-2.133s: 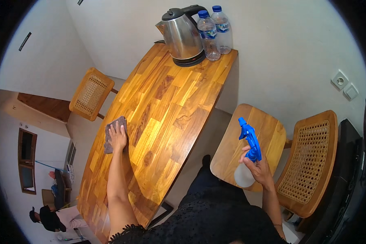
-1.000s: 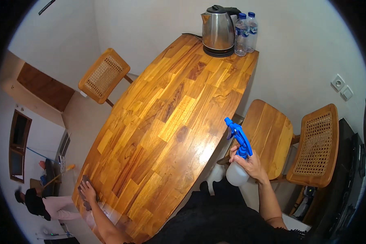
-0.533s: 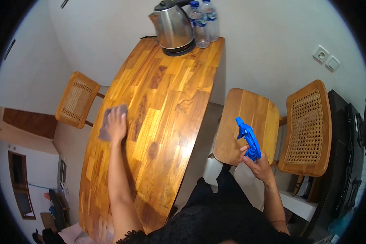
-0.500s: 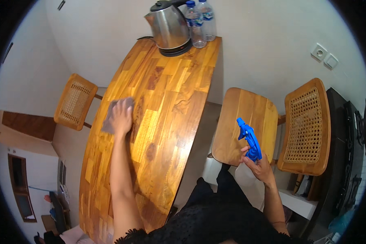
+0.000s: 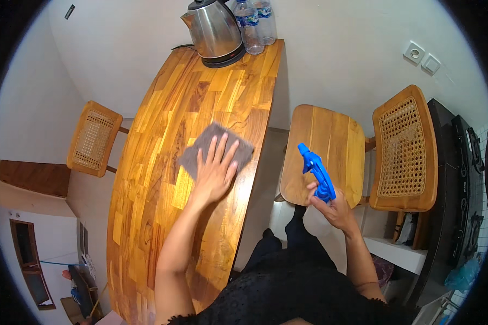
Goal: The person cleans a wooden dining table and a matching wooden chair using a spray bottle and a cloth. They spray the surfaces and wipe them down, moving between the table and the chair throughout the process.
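Observation:
My left hand [image 5: 216,176] lies flat with fingers spread on a grey cloth [image 5: 216,134], pressing it against the wooden table [image 5: 152,179] close to its right edge. The cloth is spread out under my fingers and reaches past them on both sides. Off the table's right side, my right hand [image 5: 337,210] is closed round the neck of a spray bottle with a blue trigger head [image 5: 319,174]. Its nozzle points up and to the left, above a chair seat. The pale bottle body below is mostly hidden by my hand.
At the table's far end stand a steel kettle [image 5: 216,33] and two clear water bottles [image 5: 250,32]. A cane-backed wooden chair [image 5: 328,141] is on the right, another chair [image 5: 94,138] beyond the left edge. A black stove [image 5: 466,179] lines the far right.
My left hand has slid the cloth rightwards across the table, from near the left edge to near the right. My right hand still holds the spray bottle, slightly higher and further left in view.

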`<state>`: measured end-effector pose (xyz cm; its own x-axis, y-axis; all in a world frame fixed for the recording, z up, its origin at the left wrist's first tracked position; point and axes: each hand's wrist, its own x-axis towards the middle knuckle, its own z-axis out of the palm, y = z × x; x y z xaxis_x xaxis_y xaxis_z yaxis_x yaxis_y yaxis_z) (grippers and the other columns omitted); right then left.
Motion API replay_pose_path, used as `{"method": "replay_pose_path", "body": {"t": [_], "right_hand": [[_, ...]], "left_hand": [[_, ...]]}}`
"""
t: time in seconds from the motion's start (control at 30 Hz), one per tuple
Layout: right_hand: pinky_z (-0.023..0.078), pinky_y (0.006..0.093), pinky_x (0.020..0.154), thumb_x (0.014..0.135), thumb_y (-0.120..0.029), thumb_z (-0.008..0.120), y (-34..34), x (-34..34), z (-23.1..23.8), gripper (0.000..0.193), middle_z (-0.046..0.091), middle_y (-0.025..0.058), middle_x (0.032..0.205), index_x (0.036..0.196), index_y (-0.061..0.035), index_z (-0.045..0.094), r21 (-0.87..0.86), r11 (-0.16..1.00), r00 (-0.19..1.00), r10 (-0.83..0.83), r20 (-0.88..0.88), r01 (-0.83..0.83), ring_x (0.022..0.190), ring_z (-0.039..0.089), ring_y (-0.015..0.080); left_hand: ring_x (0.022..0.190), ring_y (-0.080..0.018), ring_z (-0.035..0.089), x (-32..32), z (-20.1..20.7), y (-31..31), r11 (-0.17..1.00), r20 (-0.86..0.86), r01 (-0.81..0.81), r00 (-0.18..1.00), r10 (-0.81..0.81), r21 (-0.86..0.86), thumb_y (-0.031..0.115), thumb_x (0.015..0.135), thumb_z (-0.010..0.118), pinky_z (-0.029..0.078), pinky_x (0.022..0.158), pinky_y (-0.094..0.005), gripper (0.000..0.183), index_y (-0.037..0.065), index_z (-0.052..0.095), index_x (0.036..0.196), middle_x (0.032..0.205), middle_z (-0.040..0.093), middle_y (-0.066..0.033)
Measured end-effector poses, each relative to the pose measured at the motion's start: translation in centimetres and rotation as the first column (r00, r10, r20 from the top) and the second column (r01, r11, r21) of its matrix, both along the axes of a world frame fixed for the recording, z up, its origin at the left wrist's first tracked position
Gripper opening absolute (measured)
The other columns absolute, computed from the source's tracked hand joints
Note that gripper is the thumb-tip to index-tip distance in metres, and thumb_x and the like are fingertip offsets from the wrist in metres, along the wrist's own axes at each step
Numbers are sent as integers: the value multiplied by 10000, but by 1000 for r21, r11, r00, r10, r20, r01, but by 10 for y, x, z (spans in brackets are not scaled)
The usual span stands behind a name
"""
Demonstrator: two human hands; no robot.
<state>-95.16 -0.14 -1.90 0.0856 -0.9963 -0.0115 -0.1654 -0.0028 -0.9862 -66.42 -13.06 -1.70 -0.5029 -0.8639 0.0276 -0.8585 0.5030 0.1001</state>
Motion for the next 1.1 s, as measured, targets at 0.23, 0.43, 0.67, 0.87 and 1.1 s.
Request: {"method": "replay_pose_path", "body": {"t": [0.23, 0.43, 0.67, 0.87, 1.1], "right_hand": [[421, 278, 639, 862, -239, 618, -15, 18, -5, 293, 527, 46, 760, 1036, -22, 525, -36, 997, 993, 73, 92, -70, 676, 499, 126], [429, 273, 657, 858, -234, 619, -24, -3, -22, 288, 541, 40, 785, 1040, -31, 527, 47, 999, 995, 21, 97, -26, 700, 511, 120], [434, 284, 687, 836, -233, 638, -46, -45, -20, 296, 559, 46, 791, 1036, -33, 551, 64, 987, 987, -149, 53, 145, 720, 528, 131], [442, 318, 709, 826, -227, 636, -60, -71, -15, 296, 574, 69, 803, 1031, -32, 553, 108, 976, 982, -189, 4, 187, 731, 547, 158], [440, 302, 671, 824, -230, 644, -56, -66, -17, 323, 567, 67, 776, 1044, -10, 554, 71, 985, 988, -156, -19, 157, 720, 542, 142]], "left_hand": [[1383, -332, 86, 18, 20, 61, 992, 69, -36, 997, 27, 123, 400, 910, 433, 108, 1041, -622, 553, 204, 298, 1410, 1501, 140, -99], [1379, -358, 76, -46, 4, 5, 1000, -4, 1, 1000, -1, 4, 432, 882, 475, 107, 990, -696, 581, 209, 323, 1396, 1495, 148, -115], [1368, -376, 97, -128, -9, -101, 996, -39, -20, 999, 17, -84, 280, 818, 562, 151, 954, -733, 547, 257, 398, 1339, 1487, 158, -117], [1369, -363, 109, -178, -12, -195, 986, 12, -131, 991, 133, -99, 254, 836, 524, 176, 968, -723, 578, 312, 320, 1373, 1491, 151, -93], [1365, -360, 130, -186, -19, -204, 978, -35, -162, 987, 159, -129, 249, 809, 540, 183, 958, -725, 603, 300, 329, 1371, 1486, 173, -99]]}}
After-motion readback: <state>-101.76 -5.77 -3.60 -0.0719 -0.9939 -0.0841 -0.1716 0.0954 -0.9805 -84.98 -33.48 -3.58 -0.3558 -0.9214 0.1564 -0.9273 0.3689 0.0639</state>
